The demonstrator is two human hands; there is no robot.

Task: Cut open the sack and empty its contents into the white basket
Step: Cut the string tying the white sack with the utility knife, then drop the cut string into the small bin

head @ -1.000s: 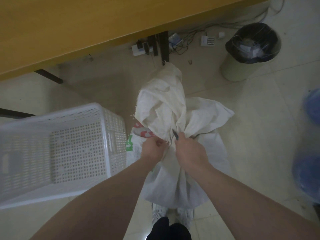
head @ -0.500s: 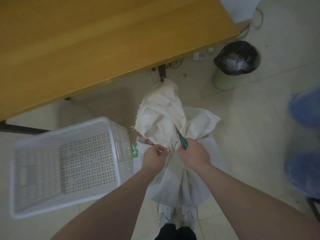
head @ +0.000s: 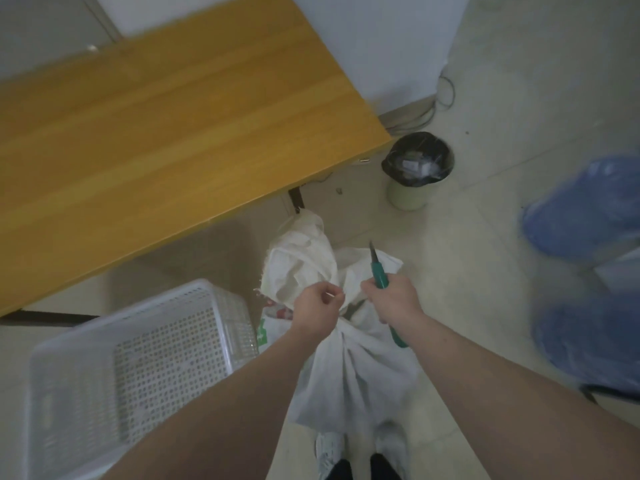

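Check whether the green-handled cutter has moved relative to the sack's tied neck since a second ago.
Yes. The cutter in the right hand has lifted off the sack neck; its tip now points up and away, clear of the bunched fabric.

Pale tiled floor (head: 485,271) carries the white sack (head: 349,368), gathered at its neck; the white basket (head: 104,368) just left of it; a bin (head: 412,195) beyond; blue bags (head: 585,216) right; the wooden bench (head: 156,133) stands behind.
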